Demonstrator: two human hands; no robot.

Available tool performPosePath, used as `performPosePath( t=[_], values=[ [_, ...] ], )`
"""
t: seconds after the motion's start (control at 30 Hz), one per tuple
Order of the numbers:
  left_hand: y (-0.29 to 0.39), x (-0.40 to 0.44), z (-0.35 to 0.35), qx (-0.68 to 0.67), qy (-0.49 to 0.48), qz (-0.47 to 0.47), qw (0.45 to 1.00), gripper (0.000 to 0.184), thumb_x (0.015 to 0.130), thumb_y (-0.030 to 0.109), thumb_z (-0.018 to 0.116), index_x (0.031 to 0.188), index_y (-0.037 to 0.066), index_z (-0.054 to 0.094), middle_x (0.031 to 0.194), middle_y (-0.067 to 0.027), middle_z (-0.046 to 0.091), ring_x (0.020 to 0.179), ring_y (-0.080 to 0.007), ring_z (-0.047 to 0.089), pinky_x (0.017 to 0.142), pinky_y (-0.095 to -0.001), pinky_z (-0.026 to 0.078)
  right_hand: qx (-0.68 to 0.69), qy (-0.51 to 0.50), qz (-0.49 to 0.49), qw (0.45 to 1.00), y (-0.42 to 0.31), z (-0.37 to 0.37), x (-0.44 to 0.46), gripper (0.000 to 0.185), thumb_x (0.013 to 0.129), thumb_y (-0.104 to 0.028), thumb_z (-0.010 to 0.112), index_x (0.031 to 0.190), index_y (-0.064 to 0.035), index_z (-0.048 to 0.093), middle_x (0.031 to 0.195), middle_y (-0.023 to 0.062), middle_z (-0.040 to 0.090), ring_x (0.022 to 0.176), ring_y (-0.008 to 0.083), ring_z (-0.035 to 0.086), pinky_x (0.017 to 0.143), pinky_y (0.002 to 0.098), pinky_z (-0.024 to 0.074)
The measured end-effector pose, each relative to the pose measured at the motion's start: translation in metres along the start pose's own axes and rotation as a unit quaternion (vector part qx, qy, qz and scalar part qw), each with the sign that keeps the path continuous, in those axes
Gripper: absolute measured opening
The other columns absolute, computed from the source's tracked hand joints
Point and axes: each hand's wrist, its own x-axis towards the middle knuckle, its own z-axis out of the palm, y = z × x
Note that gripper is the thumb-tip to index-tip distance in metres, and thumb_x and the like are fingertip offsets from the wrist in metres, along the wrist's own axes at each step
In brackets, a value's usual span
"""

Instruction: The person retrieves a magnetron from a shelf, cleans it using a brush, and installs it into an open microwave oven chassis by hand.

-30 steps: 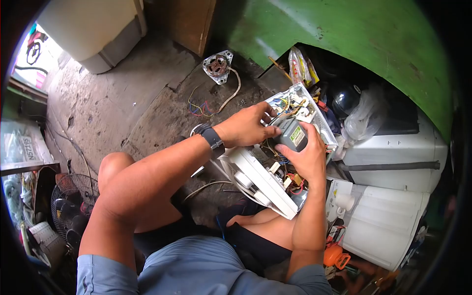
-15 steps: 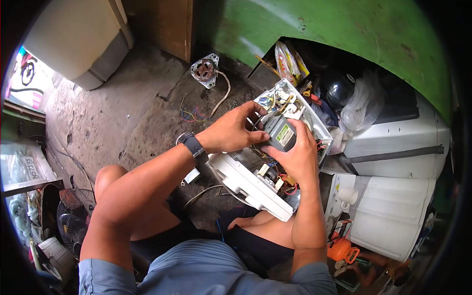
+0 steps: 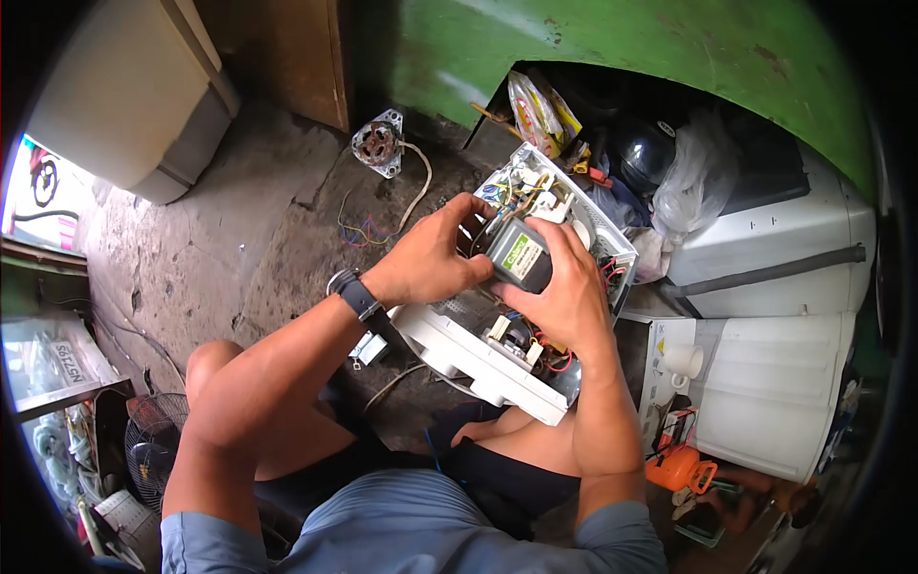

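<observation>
A dark grey box (image 3: 525, 256) with a green-and-white label is held up between my two hands. My right hand (image 3: 566, 287) grips its right side, thumb below and fingers over the top edge. At its left edge, my left hand (image 3: 432, 256) is curled with the thumb against the box; its fingertips are partly hidden near the wires. Beneath lies an opened white appliance panel (image 3: 478, 359) with a bundle of wires and connectors. Its other white half (image 3: 622, 251), carrying more wiring (image 3: 531, 187), sits just beyond the box.
A round motor (image 3: 378, 143) with a trailing cable lies on the concrete floor (image 3: 258, 220). Plastic bags (image 3: 703, 177) and a dark helmet (image 3: 643, 153) are under the green panel (image 3: 631, 48). A fan (image 3: 153, 445) stands at left, white appliance housing (image 3: 765, 392) at right.
The view has shifted slightly, moving the scene left. My left thumb has slid from the box's face to its edge, and the box sits a little further left in my right hand.
</observation>
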Motion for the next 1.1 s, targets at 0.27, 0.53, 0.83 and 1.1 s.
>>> performPosePath(
  t=[0.27,0.53,0.83,1.1],
  values=[
    [-0.008,0.002,0.002,-0.007,0.004,0.066,0.998,0.05,0.087,0.009,0.072,0.134,0.002,0.055,0.1,-0.0118,0.066,0.091,-0.0231,0.065,0.087,-0.0374,0.054,0.031,-0.023,0.009,0.999,0.012,0.002,0.001,0.073,0.069,-0.021,0.094,0.13,-0.0041,0.058,0.123,0.0203,0.067,0.114,0.0403,0.067,0.097,0.0467,0.0533],
    [-0.012,-0.003,0.0,0.003,-0.008,-0.008,1.0,0.054,0.092,0.019,0.073,0.138,0.001,0.051,0.111,-0.0182,0.069,0.101,-0.0243,0.068,0.089,-0.0374,0.054,-0.013,-0.051,0.016,0.998,0.006,-0.002,0.006,0.077,0.068,-0.02,0.096,0.133,-0.0034,0.058,0.121,0.0179,0.07,0.113,0.0323,0.069,0.096,0.0412,0.0553],
    [-0.002,0.004,-0.002,-0.057,-0.063,-0.117,0.989,0.076,0.099,0.045,0.074,0.151,-0.002,0.044,0.131,-0.0201,0.066,0.12,-0.0243,0.065,0.102,-0.0381,0.052,0.001,-0.021,0.021,1.0,0.006,-0.005,-0.001,0.076,0.072,-0.032,0.094,0.133,-0.0019,0.06,0.126,0.0205,0.067,0.115,0.0408,0.068,0.098,0.0481,0.054],
    [-0.016,0.017,0.002,-0.085,-0.089,-0.14,0.982,0.076,0.103,0.05,0.066,0.152,-0.004,0.047,0.143,-0.0204,0.061,0.132,-0.0255,0.057,0.112,-0.0371,0.044,-0.017,-0.033,-0.019,0.999,0.011,-0.015,-0.007,0.081,0.077,-0.039,0.091,0.14,-0.0014,0.057,0.127,0.0199,0.067,0.114,0.0424,0.067,0.096,0.0483,0.0546]
  ],
)
